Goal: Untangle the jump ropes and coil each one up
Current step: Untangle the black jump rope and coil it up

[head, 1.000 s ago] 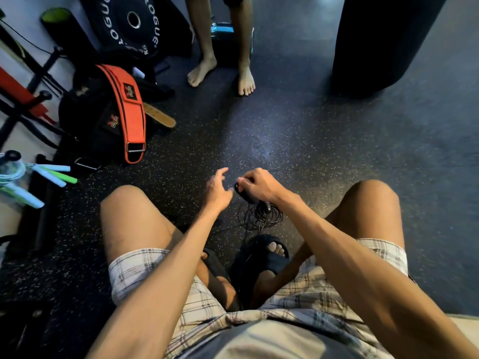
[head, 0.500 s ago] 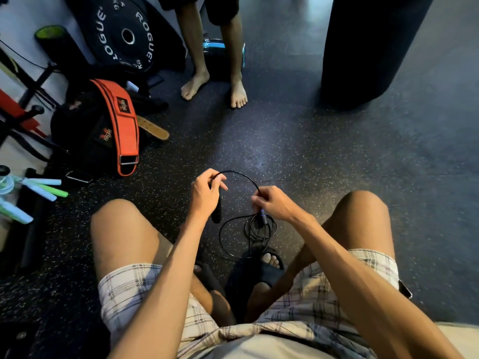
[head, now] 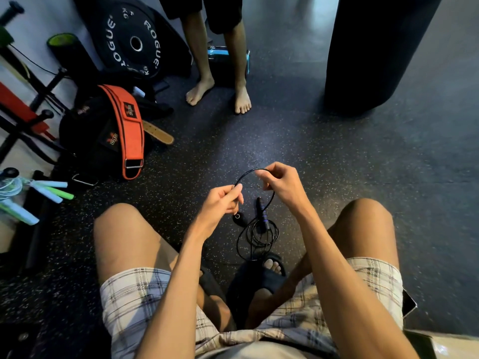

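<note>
A: What does that black weight plate (head: 121,55) against the wall say?

B: "ROGUE" in white, twice round the face, and "5 KG" small near the top rim. There's another "KG" at the bottom, but I can't read the number beside it.

A: And the orange belt (head: 134,141)?

B: Its black patch (head: 129,110) has a logo that's too small to read. The black gear beside it carries a tag (head: 113,139) reading "VALEO". That's all I can make out.
</note>
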The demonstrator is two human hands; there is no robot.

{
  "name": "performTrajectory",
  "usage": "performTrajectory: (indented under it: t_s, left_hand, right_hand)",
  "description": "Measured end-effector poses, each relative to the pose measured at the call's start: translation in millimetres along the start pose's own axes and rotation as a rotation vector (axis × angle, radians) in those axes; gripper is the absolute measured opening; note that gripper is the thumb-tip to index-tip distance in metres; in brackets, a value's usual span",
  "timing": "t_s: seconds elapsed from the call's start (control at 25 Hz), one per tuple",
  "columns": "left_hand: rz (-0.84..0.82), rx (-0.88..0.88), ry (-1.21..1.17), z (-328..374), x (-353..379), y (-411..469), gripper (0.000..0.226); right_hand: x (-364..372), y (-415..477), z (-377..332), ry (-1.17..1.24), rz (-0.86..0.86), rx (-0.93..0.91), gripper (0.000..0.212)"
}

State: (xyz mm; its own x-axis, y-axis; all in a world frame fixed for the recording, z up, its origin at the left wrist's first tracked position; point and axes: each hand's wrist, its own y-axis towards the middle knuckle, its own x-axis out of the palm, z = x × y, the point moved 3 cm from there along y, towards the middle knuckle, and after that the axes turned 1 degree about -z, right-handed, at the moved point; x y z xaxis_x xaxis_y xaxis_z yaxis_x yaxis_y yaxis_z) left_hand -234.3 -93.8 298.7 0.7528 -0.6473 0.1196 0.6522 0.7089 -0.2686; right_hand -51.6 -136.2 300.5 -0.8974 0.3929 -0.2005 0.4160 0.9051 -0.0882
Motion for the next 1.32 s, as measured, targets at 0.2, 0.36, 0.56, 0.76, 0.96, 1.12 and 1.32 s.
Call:
performTrajectory:
  t_s: [0.2, 0.36, 0.56, 0.76, 0.96, 1.12, 1.32]
  left_hand:
    - [-0.084, 0.054, -0.494, 27.0, -1.4, -4.6, 0.033]
    - [-0.009, 0.115, -0.678, 33.2, -5.8, -3.0, 0.029]
    - [0.371, 0.243, -0.629, 24.0, -25.0, -0.4, 0.034]
    - [0.564, 0.32, -0.336, 8.1, -32.6, -1.5, 0.038]
    - [0.518, 0.198, 0.031, 3.1, -31.6, -6.0, 0.035]
    - [0.259, 0.02, 0.174, 10.5, -18.9, -10.0, 0.036]
    - [-0.009, -0.08, -0.064, 15.3, -11.6, -10.4, 0.046]
  right_hand:
    - [15.5, -22.0, 27.8, 0.114, 0.013, 0.127, 0.02]
    - [32.3, -43.5, 41.2, 0.078, -0.092, 0.165, 0.008]
    - [41.6, -53.3, 39.1, -0.087, -0.237, 0.13, 0.013]
    - [50.1, -56.7, 17.0, -0.34, -0.359, 0.0, 0.013]
    - [51.8, -50.1, -19.0, -0.454, -0.364, -0.166, 0.019]
    - [48.7, -33.4, -46.7, -0.473, -0.301, -0.264, 0.021]
    - [42.8, -14.2, -57.4, -0.428, -0.213, -0.284, 0.023]
